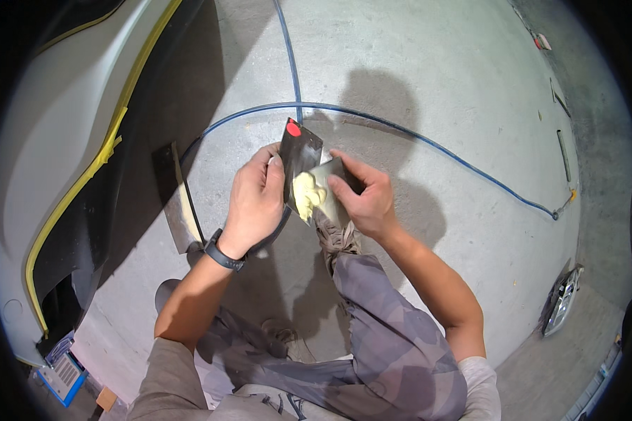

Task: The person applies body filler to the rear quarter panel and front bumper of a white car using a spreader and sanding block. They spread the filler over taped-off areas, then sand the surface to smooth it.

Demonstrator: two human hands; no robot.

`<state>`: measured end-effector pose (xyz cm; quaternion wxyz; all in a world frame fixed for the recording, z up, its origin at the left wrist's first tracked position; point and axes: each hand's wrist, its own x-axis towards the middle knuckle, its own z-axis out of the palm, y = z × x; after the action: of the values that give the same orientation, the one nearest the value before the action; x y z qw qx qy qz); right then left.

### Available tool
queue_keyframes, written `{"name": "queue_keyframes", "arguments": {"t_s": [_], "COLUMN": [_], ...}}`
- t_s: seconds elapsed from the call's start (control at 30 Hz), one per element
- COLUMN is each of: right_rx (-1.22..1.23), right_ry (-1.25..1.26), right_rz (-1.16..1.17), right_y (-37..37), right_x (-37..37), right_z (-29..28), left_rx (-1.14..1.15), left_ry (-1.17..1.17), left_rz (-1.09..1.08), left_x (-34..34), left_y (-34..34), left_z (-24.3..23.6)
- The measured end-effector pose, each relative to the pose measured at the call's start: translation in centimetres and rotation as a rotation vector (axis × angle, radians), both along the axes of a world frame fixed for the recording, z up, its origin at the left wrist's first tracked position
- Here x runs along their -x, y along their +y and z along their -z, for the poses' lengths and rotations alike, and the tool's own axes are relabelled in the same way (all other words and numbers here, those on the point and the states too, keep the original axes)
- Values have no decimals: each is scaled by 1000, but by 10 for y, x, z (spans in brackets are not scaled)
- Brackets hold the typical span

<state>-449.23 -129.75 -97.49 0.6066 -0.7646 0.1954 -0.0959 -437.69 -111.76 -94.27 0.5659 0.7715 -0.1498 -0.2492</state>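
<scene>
My left hand, with a dark watch on its wrist, grips a dark flat plate by its left edge. Near the plate's top corner sits a red dab of paste. A soft lump of pale yellow putty lies on its lower part. From the right, my right hand pinches a grey metal spreader between thumb and fingers. The spreader's left edge meets the putty, and its blade overlaps the plate's right side. Some of my fingers are hidden behind the two tools.
A light-coloured car body edged with yellow masking tape stands at the left. A blue hose curves across the concrete floor. Left of my hands is a long flat strip; at the right lies a lamp-like part.
</scene>
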Motion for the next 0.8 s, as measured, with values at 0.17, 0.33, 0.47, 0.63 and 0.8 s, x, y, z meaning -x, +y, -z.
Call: {"name": "queue_keyframes", "arguments": {"t_s": [0.17, 0.33, 0.47, 0.63, 0.8], "right_rx": [-181, 336, 667, 686, 855], "right_ry": [86, -487, -710, -751, -619], "right_rz": [-84, -51, -293, -344, -481], "right_y": [4, -15, -13, -17, -57], "right_x": [19, 16, 4, 7, 9], "right_z": [-20, -49, -56, -49, -44], "left_rx": [-27, -59, 444, 566, 448], "left_ry": [-99, 133, 599, 732, 677], "left_rz": [-135, -160, -175, -164, -233], "left_x": [-13, 2, 28, 27, 23], "left_y": [2, 1, 0, 7, 6], "left_z": [-2, -10, -29, -44, -49]}}
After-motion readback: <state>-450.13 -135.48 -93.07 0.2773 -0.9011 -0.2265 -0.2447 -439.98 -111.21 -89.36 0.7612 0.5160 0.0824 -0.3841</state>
